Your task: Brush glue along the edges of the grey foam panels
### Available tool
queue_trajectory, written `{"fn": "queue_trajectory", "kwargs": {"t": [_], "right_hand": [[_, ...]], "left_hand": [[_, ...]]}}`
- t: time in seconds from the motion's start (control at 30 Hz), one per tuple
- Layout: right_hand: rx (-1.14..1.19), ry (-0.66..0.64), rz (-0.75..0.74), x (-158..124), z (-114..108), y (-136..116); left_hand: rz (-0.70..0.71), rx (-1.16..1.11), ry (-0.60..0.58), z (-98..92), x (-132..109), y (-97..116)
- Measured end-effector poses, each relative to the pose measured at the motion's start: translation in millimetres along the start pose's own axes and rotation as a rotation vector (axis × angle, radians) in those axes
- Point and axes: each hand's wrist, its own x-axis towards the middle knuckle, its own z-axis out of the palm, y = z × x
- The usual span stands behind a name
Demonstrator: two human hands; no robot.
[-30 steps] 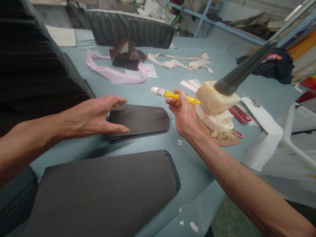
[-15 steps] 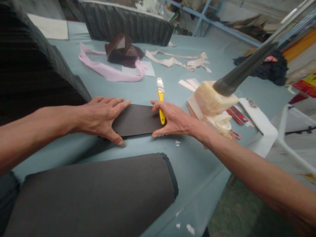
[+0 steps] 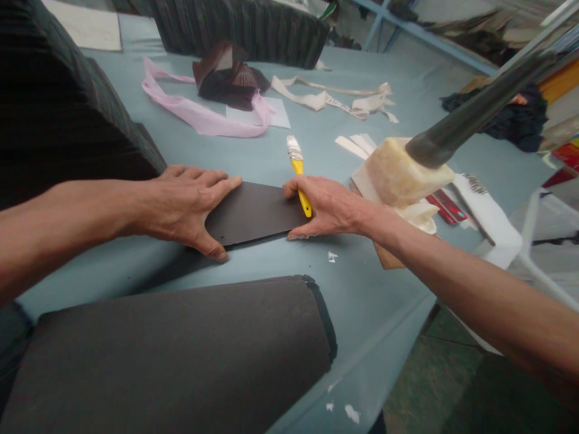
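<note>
On blue table (image 3: 362,313), beyond large dark sheet (image 3: 172,355): small dark panel (image 3: 257,211), long axis left to right. Left hand (image 3: 185,208) spread wide over left end; right hand (image 3: 321,205), holding yellow brush (image 3: 297,166), at right end.

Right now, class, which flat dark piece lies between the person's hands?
The smaller dark piece: the left hand and right hand touch its opposite ends. The larger dark piece lies in the foreground, with neither hand on it.
</note>
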Motion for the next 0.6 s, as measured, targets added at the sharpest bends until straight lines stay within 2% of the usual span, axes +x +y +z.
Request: {"fn": "queue_trajectory", "kwargs": {"t": [0.2, 0.37, 0.6], "right_hand": [[0.010, 0.002, 0.037, -2.6, 0.5, 0.5], [-0.007, 0.016, 0.052, -6.0, 1.5, 0.6], [-0.041, 0.042, 0.072, -8.8, 4.7, 0.5]], "left_hand": [[0.032, -0.061, 0.075, 5.9, -2.0, -2.1], [-0.013, -0.105, 0.006, 3.4, -0.7, 3.6], [0.078, -0.088, -0.031, -0.7, 2.3, 1.1]]}}
